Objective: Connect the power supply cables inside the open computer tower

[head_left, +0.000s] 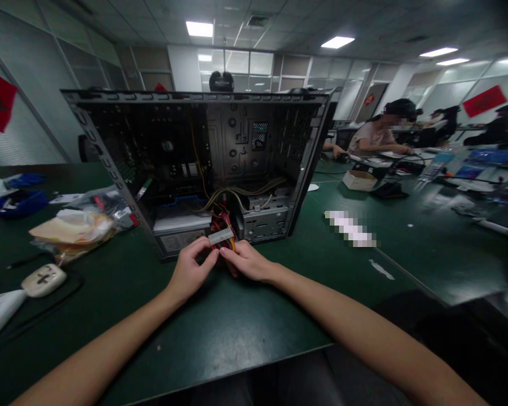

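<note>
"Reaching where, both arms [334, 313]?"

"Toward the computer case [226, 135]. Left hand [191, 265] and right hand [252, 260] pinch the pale connector [221, 235] and its coloured wires [223, 217] just before the case's open side, thumbs nearly touching."

a green table [245, 324] bears an open computer case [226, 132], a plastic bag [74, 230] and a small box [359, 181].

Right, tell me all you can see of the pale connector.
The pale connector is a long, narrow block, plastic by its look, tilted with its right end higher in view. Red, yellow and dark wires bunch about it. The left hand and right hand hold it and the wires between them, before the open computer case. Finer details are unclear.
</note>
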Motion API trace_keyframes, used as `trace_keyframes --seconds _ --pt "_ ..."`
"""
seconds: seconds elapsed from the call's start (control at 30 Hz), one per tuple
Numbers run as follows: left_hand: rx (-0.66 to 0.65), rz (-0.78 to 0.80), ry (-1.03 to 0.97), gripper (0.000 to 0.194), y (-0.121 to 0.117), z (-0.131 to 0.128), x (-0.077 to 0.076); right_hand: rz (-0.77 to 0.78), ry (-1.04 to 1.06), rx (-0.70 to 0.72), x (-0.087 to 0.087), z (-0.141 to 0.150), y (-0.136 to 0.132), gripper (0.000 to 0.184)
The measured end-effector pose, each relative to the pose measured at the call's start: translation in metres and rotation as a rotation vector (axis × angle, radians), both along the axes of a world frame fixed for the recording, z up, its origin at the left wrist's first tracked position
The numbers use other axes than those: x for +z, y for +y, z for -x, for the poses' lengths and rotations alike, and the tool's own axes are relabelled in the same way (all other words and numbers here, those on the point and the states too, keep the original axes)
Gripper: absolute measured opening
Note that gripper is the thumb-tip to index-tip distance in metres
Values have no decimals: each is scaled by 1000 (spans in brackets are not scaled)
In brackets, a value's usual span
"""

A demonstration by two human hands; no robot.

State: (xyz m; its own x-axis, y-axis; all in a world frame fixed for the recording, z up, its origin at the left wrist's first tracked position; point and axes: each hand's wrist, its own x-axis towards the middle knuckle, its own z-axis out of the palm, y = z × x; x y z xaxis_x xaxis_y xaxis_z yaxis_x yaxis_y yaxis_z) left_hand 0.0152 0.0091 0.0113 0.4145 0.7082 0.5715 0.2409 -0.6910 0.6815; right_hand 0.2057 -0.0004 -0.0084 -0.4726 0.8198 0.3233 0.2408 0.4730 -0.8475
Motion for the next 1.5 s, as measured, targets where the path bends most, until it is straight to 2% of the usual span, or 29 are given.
trace_keyframes --seconds 0.23,0.5,0.7,0.83,0.97,1.5 --pt "25 40 -20 18 -3 -2 1 8 2 18 2 -1 -1 70" --pt "-160 191 -68 24 1 -1 -4 134 82 77 1 -1 -1 69" --pt "-131 150 -17 26 4 -1 -3 153 93 81 -2 -1 0 67" --pt "-67 104 21 27 4 0 -5 158 85 76 -3 0 0 68" --pt "-31 119 16 25 1 0 -4 164 94 72 -2 1 0 70" --pt "-134 224 -72 24 2 -1 -10 275 179 122 -5 0 1 65"
